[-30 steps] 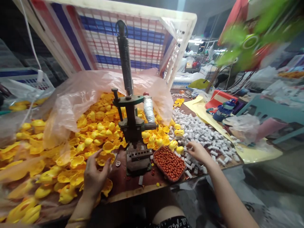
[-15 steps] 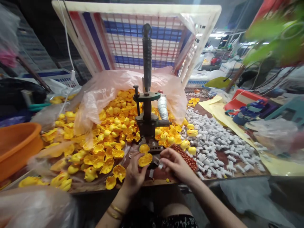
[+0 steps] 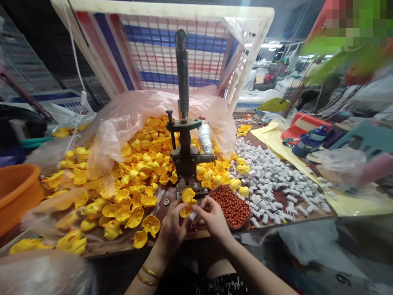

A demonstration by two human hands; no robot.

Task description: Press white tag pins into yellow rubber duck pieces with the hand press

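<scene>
My left hand (image 3: pixel 174 223) is closed on a hollow yellow duck shell (image 3: pixel 188 196), its inner side facing up. Pinched in the fingers of my right hand (image 3: pixel 213 217) is a small white plastic piece (image 3: pixel 192 215), held right against the lower part of the shell. My fingertips partly cover both. Just beyond my hands stands a dark hand press (image 3: pixel 185 159) with a tall spring and a lever wrapped in silver tape. To its left, many yellow duck shells (image 3: pixel 132 196) are heaped on the table.
A tray of reddish-brown beads (image 3: pixel 232 205) lies right of my hands, beside a spread of white plastic pieces (image 3: pixel 276 184). An orange tub (image 3: pixel 18 192) stands at the left. Behind the press are pink plastic sheeting (image 3: pixel 147 100) and a tilted white crate (image 3: pixel 166 11).
My right hand has moved left, bringing the white piece up to the duck shell. The bead tray, partly covered by that hand before, now shows more fully. The camera view has shifted slightly.
</scene>
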